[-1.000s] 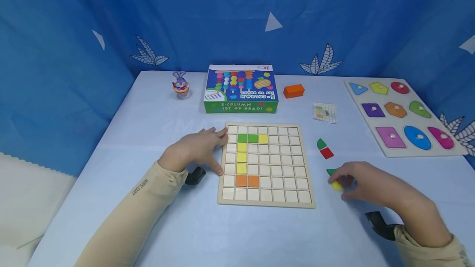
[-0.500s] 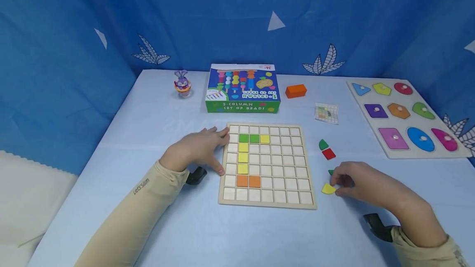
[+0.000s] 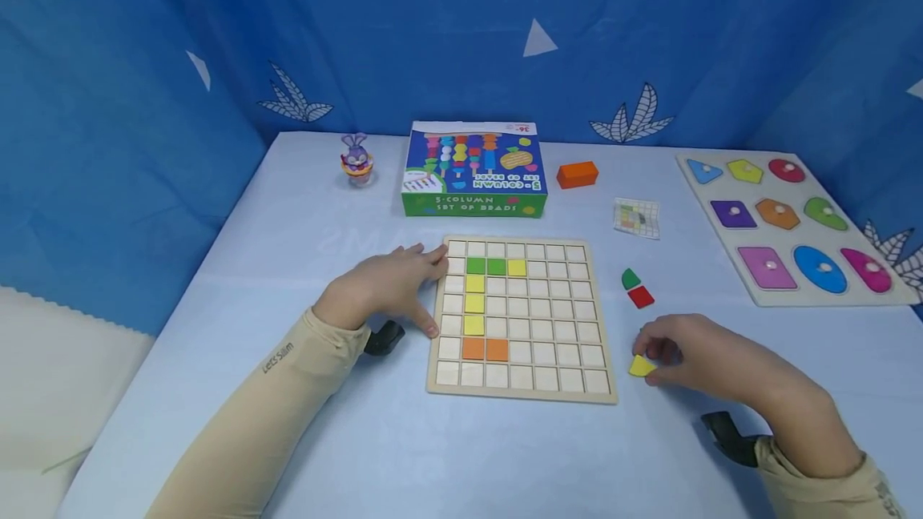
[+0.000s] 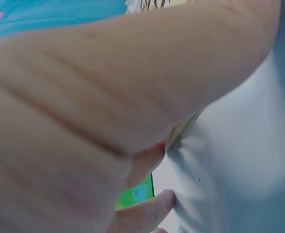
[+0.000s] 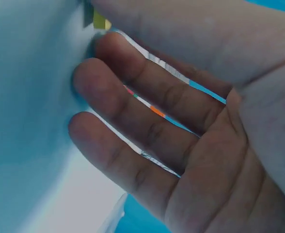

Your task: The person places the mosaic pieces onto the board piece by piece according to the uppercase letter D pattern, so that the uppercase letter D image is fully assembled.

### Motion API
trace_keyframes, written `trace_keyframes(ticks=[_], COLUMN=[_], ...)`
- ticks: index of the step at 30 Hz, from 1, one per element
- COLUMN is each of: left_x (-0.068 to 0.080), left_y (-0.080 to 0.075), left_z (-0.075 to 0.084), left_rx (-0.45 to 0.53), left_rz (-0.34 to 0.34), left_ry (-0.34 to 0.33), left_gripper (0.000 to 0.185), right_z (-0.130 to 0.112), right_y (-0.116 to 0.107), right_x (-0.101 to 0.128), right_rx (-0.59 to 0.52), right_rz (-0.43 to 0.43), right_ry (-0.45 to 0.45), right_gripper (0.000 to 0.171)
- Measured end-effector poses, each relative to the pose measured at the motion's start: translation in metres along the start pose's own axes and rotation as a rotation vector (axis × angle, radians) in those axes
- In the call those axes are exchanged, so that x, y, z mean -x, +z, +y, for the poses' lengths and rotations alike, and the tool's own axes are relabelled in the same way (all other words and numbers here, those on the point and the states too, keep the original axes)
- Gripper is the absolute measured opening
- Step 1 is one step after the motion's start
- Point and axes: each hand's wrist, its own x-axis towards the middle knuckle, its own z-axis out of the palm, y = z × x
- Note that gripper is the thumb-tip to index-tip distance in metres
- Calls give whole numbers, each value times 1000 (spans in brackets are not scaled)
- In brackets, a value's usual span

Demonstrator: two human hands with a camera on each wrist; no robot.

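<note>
"How far along are we?"

"Partway, I'd judge: eight coloured tiles (image 3: 473,304) sit in the wooden grid board (image 3: 538,310), but a green piece (image 3: 630,279) and red piece (image 3: 640,297) lie off it, near three o'clock. At four, I have the right hand (image 3: 695,352) pinching a yellow piece (image 3: 639,366). The left hand (image 3: 382,288) spreads wide, touching the nine-o'clock edge."

"Wrist views?"

"My right one shows three fingers (image 5: 103,92) the head view mostly hides; my left shows no tiles."

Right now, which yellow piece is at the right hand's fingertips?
The yellow wedge, at the right hand beside the grid board. The four yellow squares sit in that board; the yellow pentagon lies in the knobbed puzzle.
</note>
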Motion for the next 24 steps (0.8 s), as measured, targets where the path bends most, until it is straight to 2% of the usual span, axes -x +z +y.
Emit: trace_keyframes(ticks=[4, 9, 20, 24], left_x=[1, 0, 1, 1], left_y=[-2, -3, -1, -1], left_z=[1, 1, 1, 2], left_rx=[-5, 1, 18, 12], left_rz=[-3, -5, -7, -4], left_ry=[1, -6, -20, -17], left_gripper=[111, 111, 110, 110], right_z=[-4, -19, -87, -103], right_y=[-8, -20, -33, -32], right_x=[-1, -7, -30, -37], right_rx=[26, 48, 39, 24], right_rz=[2, -2, -55, -61], right_ry=[4, -46, -145, -168], right_gripper=[28, 26, 21, 21])
